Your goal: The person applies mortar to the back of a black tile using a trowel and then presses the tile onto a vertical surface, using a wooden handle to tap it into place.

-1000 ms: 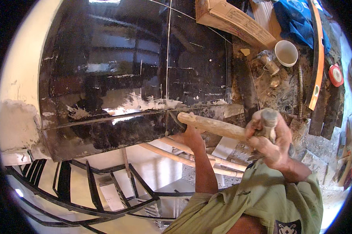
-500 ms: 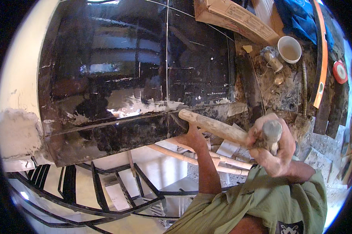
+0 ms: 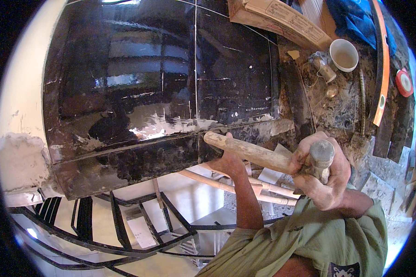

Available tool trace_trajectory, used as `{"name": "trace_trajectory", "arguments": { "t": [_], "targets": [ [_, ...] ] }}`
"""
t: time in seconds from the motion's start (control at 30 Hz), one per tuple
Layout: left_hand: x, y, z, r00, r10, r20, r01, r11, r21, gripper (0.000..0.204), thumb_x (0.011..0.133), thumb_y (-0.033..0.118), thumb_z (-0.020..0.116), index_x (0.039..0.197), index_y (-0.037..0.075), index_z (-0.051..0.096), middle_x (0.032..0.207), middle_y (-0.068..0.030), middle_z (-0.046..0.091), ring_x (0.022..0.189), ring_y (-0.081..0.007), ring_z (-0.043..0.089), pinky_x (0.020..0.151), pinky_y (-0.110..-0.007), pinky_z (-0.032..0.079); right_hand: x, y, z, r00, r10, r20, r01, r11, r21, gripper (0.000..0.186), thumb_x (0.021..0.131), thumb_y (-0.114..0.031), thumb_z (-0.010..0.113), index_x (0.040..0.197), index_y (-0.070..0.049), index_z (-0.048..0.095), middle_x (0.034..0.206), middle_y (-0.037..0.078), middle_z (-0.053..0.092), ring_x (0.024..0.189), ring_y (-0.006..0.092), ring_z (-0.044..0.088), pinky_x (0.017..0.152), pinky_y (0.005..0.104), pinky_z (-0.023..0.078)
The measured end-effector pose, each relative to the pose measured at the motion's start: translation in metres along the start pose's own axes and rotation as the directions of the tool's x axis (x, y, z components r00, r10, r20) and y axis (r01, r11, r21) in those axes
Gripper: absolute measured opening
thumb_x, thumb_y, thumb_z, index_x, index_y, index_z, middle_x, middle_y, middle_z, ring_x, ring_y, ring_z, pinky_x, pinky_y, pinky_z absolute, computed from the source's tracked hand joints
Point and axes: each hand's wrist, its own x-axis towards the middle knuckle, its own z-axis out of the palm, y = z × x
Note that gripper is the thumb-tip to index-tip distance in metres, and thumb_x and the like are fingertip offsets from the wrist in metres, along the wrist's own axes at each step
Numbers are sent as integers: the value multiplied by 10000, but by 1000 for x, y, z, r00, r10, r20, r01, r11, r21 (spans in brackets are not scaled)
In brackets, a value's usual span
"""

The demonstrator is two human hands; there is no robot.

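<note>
My right hand (image 3: 322, 177) is closed around a hammer (image 3: 249, 152) close to its head, whose round grey metal face points up. The pale wooden handle reaches left, and its butt end lies over the front edge of the glossy black tiled surface (image 3: 231, 69), close to a joint line. My left hand (image 3: 231, 161) is at this edge, just under the handle's end. Its thumb is up by the edge, while its fingers reach below the black tile strip (image 3: 134, 164) along the front, gripping it; the fingertips are partly hidden.
At the right, on a dusty surface, are a white bowl (image 3: 343, 55), a cardboard box (image 3: 282, 23), an orange spirit level (image 3: 382, 87), blue cloth (image 3: 348, 23) and a red-and-white roll (image 3: 404, 83). Below left, a black metal stair railing (image 3: 118, 221) stands beside wooden poles (image 3: 208, 180).
The hammer's butt end has shifted slightly left over the edge. My left thumb now shows more above the handle, and the whole view has moved a little.
</note>
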Motion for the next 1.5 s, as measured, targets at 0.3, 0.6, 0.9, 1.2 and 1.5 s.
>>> {"name": "trace_trajectory", "arguments": {
  "t": [0.3, 0.6, 0.9, 1.2, 1.5],
  "targets": [
    [-2, 3, 1, 999, -39, -23, 42, 991, 128, 805, 713, -7, 792, 1383, -43, 348, 1347, -179, 482, 1175, -270, 513, 1080, -396, 381, 4, -1, 6, 999, 3, 32, -4, 999, 53, 372, 687, 28, 655, 1035, 53, 524, 877, 116, 596, 762, 169, 592, 683, 299, 475],
    [8, -27, -9, 1000, -19, -22, 19, 999, 39, 808, 710, 40, 820, 1369, -30, 357, 1322, -175, 500, 1162, -262, 527, 1038, -385, 420, 11, -9, 11, 998, 66, 10, -67, 993, 101, 390, 682, 11, 719, 1017, 50, 523, 851, 112, 588, 742, 170, 585, 674, 300, 471],
    [3, -21, -10, 997, -78, 14, 78, 997, 30, 886, 744, 19, 780, 1420, -30, 210, 1400, -184, 407, 1288, -284, 429, 1137, -411, 328, 13, -13, 12, 998, 61, -21, -58, 993, 104, 357, 682, 24, 662, 1005, 45, 510, 875, 122, 571, 752, 169, 598, 674, 288, 485],
    [0, 10, 1, 997, -65, 40, 66, 998, -23, 832, 735, -13, 757, 1409, -25, 268, 1402, -167, 416, 1295, -283, 428, 1145, -427, 313, 15, -17, 10, 973, 228, -34, -227, 974, 24, 391, 754, -158, 669, 1024, 7, 440, 866, 111, 539, 656, 120, 547, 533, 232, 458],
    [5, -8, -8, 999, -30, 31, 31, 999, -30, 840, 733, -7, 770, 1402, -41, 262, 1406, -187, 402, 1297, -288, 422, 1140, -431, 323, 14, -12, 15, 988, 153, -24, -151, 985, 87, 339, 756, -99, 629, 1031, 12, 464, 861, 96, 556, 663, 124, 553, 556, 243, 470]
  ]
}}
